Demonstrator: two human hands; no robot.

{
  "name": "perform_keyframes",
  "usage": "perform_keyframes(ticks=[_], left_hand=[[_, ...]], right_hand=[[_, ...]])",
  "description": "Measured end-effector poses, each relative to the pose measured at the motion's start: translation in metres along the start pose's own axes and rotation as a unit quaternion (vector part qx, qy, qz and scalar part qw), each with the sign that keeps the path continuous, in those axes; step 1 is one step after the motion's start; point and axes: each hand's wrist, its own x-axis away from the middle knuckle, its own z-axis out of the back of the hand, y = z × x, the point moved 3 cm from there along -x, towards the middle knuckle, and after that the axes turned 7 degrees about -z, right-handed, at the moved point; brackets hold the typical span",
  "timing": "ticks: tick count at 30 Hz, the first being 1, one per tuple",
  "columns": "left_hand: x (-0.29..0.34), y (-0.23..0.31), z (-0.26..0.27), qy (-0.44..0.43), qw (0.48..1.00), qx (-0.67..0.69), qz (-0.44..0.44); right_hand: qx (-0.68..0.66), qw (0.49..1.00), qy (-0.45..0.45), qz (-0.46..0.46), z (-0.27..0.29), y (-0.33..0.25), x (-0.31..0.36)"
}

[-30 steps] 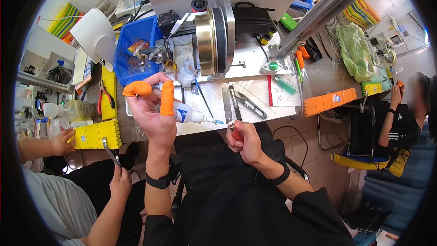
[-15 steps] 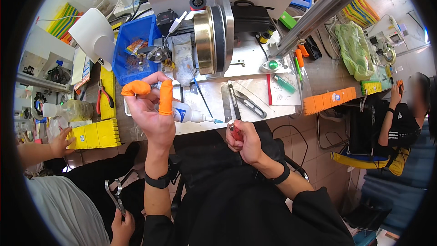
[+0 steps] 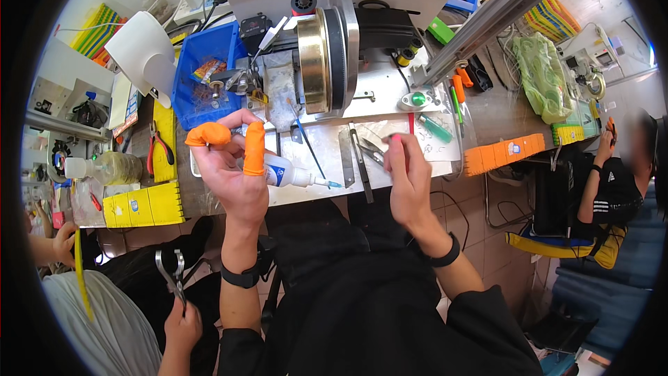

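My left hand, with orange finger cots on two fingers, is closed round a white dropper bottle with a blue label. The bottle lies tilted, and its thin nozzle with a pale blue tip points right over the bench's front edge. To the right, my right hand is raised, thumb and fingers pinched together. A small red tip shows at its fingertips; the rest of what it holds is hidden. A slim dark tool and a metal craft knife lie beside the right hand.
A brass-coloured wheel on a machine stands behind my hands. A blue bin of small parts is at the left, near red-handled pliers. A co-worker's hand at lower left holds metal pliers. An orange block lines the right bench edge.
My right hand has moved up and right, away from the bottle's nozzle. My left hand and bottle stay put. The co-worker at left now has a yellow strip in one hand.
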Motion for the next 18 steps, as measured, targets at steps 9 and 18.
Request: perform_keyframes(ticks=[9,18], left_hand=[[0.000,0.000,-0.003,-0.003,0.999,-0.043,-0.006],[0.001,-0.005,-0.004,-0.011,0.998,-0.057,-0.039]], right_hand=[[0.311,0.919,0.019,0.240,-0.001,-0.034,-0.017],[0.151,0.931,-0.271,0.192,-0.047,-0.076,0.005]])
